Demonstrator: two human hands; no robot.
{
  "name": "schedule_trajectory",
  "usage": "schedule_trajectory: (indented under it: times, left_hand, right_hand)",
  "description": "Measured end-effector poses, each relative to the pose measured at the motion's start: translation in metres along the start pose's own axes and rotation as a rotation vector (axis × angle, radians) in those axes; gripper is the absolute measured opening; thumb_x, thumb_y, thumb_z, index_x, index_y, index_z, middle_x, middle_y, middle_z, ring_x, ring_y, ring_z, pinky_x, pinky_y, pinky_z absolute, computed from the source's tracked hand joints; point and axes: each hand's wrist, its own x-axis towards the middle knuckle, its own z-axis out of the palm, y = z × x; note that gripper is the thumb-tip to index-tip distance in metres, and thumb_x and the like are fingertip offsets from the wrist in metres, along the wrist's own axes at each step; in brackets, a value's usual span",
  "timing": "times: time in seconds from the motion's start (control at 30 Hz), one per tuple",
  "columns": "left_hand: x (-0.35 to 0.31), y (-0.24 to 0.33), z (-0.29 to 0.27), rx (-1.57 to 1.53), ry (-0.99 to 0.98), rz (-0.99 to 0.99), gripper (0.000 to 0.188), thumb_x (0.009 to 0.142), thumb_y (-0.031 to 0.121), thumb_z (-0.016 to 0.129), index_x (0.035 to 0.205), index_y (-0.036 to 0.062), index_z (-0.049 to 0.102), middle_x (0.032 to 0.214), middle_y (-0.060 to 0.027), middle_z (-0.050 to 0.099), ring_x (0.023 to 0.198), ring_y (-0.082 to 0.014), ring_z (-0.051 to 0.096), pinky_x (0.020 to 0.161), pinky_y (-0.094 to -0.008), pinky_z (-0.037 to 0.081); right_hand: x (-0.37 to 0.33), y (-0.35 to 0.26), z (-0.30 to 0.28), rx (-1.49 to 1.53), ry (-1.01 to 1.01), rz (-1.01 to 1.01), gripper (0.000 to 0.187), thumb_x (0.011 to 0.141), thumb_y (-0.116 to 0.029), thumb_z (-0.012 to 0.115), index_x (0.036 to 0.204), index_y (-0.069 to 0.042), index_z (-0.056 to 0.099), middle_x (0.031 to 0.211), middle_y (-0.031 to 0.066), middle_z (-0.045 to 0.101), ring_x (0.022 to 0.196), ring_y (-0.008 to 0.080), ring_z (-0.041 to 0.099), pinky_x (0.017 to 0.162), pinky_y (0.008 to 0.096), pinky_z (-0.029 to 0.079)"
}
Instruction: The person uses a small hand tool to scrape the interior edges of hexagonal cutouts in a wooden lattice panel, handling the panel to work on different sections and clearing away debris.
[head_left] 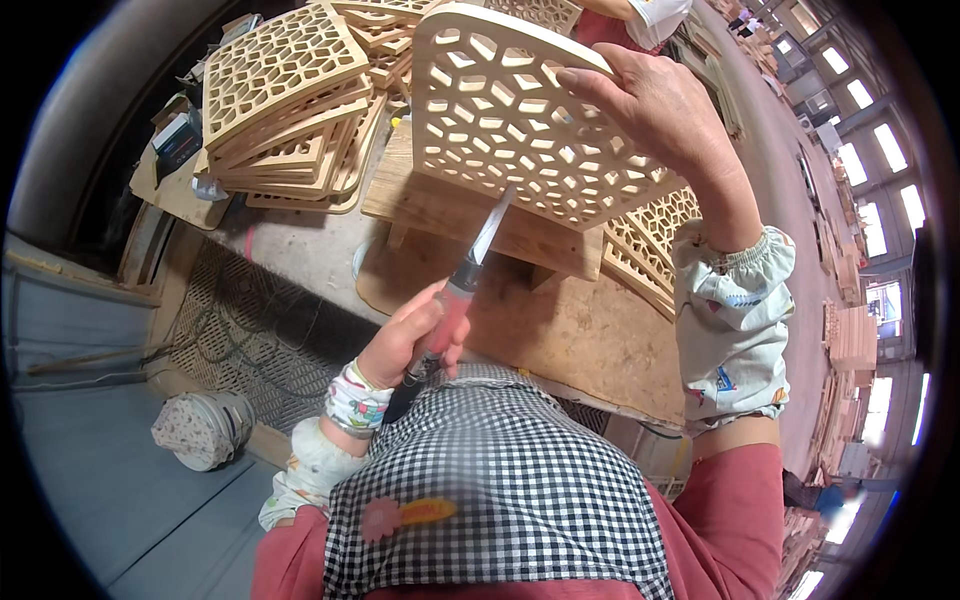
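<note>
My right hand [655, 105] grips the top edge of a pale wooden lattice panel [510, 125], its thumb on the near face. The panel stands tilted up on a low wooden stand [480, 225], its rounded corner at upper left. In my left hand [405, 345] is a file-like tool [455, 305] with a red and black handle, fingers wrapped round it. Its narrow metal blade [490, 225] points up and away from me, the tip at the panel's lower openings. Whether the tip touches the wood I cannot tell.
Lattice panels [285, 75] are piled at the back left, and more panels [650, 240] lie right of the stand. A blue box [178, 138] sits at the far left. Below are cables [225, 310] on a mesh surface and a patterned round stool [203, 430]. Another person's arm [610, 8] shows at the top.
</note>
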Motion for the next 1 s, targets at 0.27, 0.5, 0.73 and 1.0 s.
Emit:
schedule_trajectory:
  times: [0.27, 0.5, 0.73, 1.0]
  left_hand:
    - [0.011, 0.034, 0.059, 1.453, 0.497, 0.428, 0.055, 0.104, 0.026, 0.066, 0.152, 0.0045, 0.05, 0.093, -0.0172, 0.075, 0.081, -0.0361, 0.075, 0.068, -0.0441, 0.058]
    - [0.031, 0.048, 0.084, 1.559, 0.59, 0.322, 0.042, 0.101, 0.027, 0.069, 0.132, 0.0034, 0.054, 0.105, -0.0213, 0.075, 0.09, -0.0456, 0.073, 0.074, -0.0523, 0.058]
    - [0.05, 0.057, 0.09, 1.591, 0.486, 0.245, 0.033, 0.102, 0.028, 0.064, 0.115, 0.0013, 0.048, 0.086, -0.0286, 0.072, 0.079, -0.0512, 0.07, 0.068, -0.0592, 0.056]
    - [0.058, 0.062, 0.096, 1.622, 0.513, 0.205, 0.034, 0.102, 0.03, 0.063, 0.115, 0.0013, 0.05, 0.083, -0.0282, 0.072, 0.078, -0.0502, 0.071, 0.069, -0.0601, 0.055]
  right_hand:
    - [-0.006, -0.012, 0.004, -0.052, 0.102, -0.047, 0.06, 0.102, -0.06, 0.061, 0.09, -0.003, 0.076, 0.076, 0.0204, 0.072, 0.077, 0.0405, 0.072, 0.069, 0.052, 0.056]
    - [-0.006, -0.011, 0.004, -0.039, 0.063, -0.007, 0.06, 0.1, -0.062, 0.061, 0.099, -0.004, 0.077, 0.078, 0.0151, 0.074, 0.079, 0.0356, 0.073, 0.074, 0.0483, 0.053]
    - [-0.003, -0.02, -0.004, 0.025, -0.028, 0.062, 0.062, 0.1, -0.062, 0.061, 0.096, -0.002, 0.075, 0.078, 0.0175, 0.073, 0.079, 0.0372, 0.072, 0.075, 0.0491, 0.053]
    - [-0.001, -0.001, 0.005, -0.041, 0.019, -0.079, 0.064, 0.1, -0.063, 0.06, 0.097, -0.001, 0.075, 0.08, 0.0181, 0.073, 0.081, 0.0381, 0.071, 0.075, 0.0497, 0.053]
